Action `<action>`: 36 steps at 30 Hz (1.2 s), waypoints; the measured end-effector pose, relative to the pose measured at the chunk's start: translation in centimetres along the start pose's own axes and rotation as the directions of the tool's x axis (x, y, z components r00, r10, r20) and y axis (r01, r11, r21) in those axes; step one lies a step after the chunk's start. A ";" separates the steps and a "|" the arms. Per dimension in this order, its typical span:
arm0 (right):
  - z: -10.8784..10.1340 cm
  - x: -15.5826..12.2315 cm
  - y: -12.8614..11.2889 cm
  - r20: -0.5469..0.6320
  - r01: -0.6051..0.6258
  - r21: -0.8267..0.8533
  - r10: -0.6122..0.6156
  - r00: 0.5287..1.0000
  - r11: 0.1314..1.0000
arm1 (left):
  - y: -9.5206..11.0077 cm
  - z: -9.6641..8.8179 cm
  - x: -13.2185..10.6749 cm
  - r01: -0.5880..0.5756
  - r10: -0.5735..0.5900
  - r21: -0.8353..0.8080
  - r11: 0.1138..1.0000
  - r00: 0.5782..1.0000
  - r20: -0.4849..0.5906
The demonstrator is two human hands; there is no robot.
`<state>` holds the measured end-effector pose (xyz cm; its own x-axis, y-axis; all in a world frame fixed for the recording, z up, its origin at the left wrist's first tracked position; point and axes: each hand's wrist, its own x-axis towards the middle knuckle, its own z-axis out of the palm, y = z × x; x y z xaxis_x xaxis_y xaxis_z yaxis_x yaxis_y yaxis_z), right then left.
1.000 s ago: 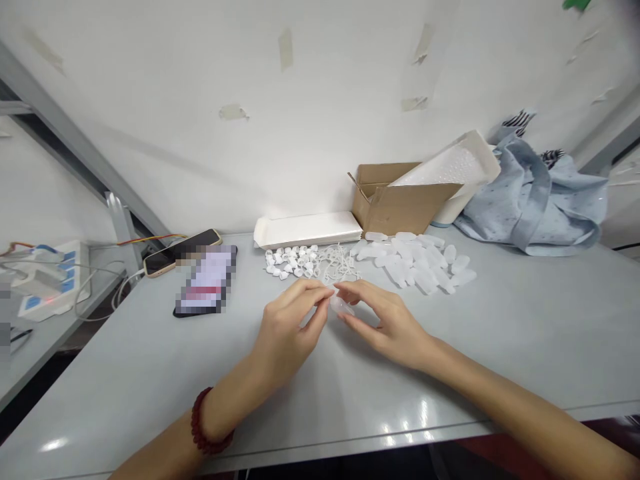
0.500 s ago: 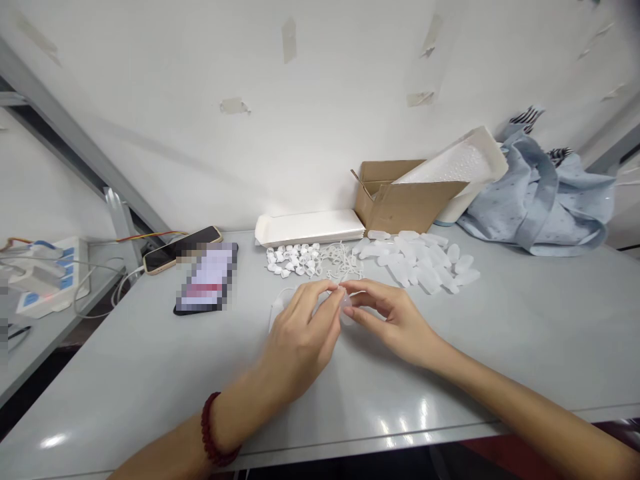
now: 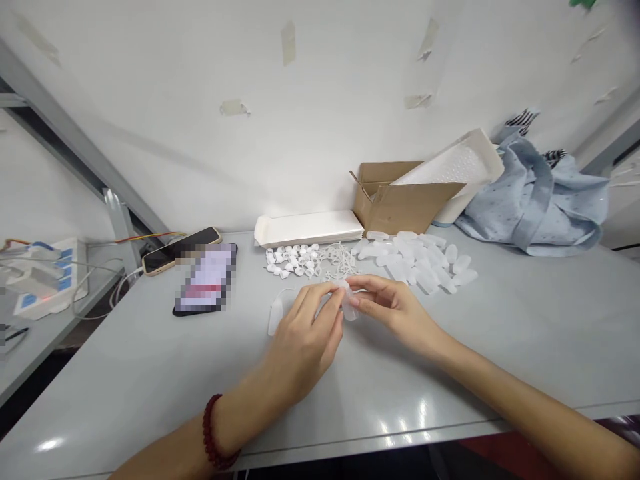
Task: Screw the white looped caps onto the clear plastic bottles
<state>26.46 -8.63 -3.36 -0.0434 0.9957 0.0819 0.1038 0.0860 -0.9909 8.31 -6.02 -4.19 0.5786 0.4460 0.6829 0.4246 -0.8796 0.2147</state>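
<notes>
My left hand (image 3: pixel 307 327) is closed, with thumb and fingertips pinched at the top of a small translucent plastic piece (image 3: pixel 351 311). From the other side my right hand (image 3: pixel 395 307) grips the same piece between thumb and fingers. Fingertips hide most of its upper end. A second translucent piece (image 3: pixel 275 315), with a thin cord at its top, lies on the table left of my left hand. Beyond the hands are a group of small white caps (image 3: pixel 293 260), a tangle of thin pale loops (image 3: pixel 341 259) and a heap of translucent pieces (image 3: pixel 423 263).
A stack of white envelopes (image 3: pixel 310 228) lies by the wall beside an open cardboard box (image 3: pixel 407 207). At the right sits a light blue cloth bag (image 3: pixel 540 200). Two phones, one pale-edged (image 3: pixel 183 250) and one dark-edged (image 3: pixel 207 277), and a power strip (image 3: pixel 53 280) are at the left.
The held piece has shifted slightly right and more of its lower end shows. My right hand has moved a little, and the cord-topped piece at left is more visible.
</notes>
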 end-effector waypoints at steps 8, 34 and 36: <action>-0.1 0.3 0.4 0.087 -0.060 0.164 0.046 0.995 0.985 | -0.7 -0.8 0.9 0.088 -0.097 -0.094 0.992 0.991 -0.093; 1.3 0.0 1.0 0.238 -0.148 0.332 0.069 0.969 0.932 | -1.3 -1.7 0.9 0.025 -0.017 -0.031 0.999 0.970 0.241; 1.3 0.0 0.9 0.227 -0.149 0.329 0.075 0.971 0.933 | -1.2 -1.7 0.9 0.005 -0.003 -0.011 1.000 0.975 0.221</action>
<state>25.28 -8.58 -4.35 -0.2595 0.9656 -0.0190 -0.2233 -0.0791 -0.9715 7.15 -4.85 -2.63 0.7168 0.4739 0.5115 0.4197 -0.8790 0.2262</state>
